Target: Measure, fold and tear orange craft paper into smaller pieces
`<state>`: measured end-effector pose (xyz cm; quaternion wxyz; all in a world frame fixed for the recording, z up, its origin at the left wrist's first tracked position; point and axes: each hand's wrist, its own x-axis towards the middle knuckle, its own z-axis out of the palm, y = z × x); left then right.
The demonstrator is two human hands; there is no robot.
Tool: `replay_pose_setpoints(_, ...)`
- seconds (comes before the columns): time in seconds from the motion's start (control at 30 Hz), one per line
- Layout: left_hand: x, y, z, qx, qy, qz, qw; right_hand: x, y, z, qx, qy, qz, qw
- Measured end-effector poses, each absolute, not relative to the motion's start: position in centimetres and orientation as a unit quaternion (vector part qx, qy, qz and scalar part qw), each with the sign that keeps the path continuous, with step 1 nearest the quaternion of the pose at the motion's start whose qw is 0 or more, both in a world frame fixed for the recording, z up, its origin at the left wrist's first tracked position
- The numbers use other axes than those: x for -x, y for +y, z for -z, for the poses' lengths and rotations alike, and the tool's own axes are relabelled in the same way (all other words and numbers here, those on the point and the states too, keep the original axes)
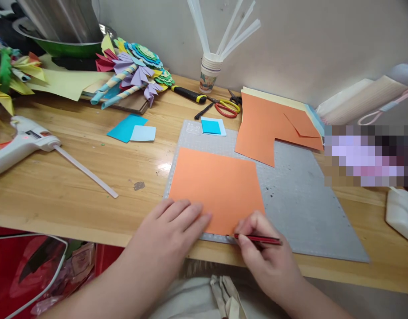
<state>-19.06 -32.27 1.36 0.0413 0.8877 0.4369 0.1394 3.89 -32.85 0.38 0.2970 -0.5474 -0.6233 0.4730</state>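
An orange paper square [217, 186] lies on a grey cutting mat [297, 199]. My left hand [172, 226] rests flat on the paper's near left corner, fingers stretched out and pressing it down. My right hand [264, 252] is closed in a pinch around a thin red pencil [257, 239], whose tip touches the paper's near edge at the mat.
More orange and cream sheets [273, 128] lie at the mat's far right. Blue paper pieces [131, 128], a small blue square [211, 126], a white glue gun [21, 141], scissors [225, 107], a utility knife [189, 94], a cup of glue sticks [210, 73] and paper flowers [134, 71] stand around on the wooden table [74, 190].
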Motion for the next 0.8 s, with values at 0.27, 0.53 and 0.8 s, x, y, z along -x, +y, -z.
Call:
replay_pose_setpoints(0.27,18.7,-33.7,-0.7,-0.802,0.579,-0.134,-0.062,0.4,-25.7,-4.4,0.443,-0.357,-0.754,0.327)
replay_pose_setpoints(0.53,19.1,-32.6,-1.5,-0.818,0.562,-0.122,-0.01,7.8,-18.4,-1.8,0.332,-0.397,-0.809,0.28)
replay_pose_setpoints(0.8,18.9,-31.8,-0.8,-0.803,0.577,-0.15,0.018,6.6,-16.3,-1.1,0.334,-0.664,-0.617,0.257)
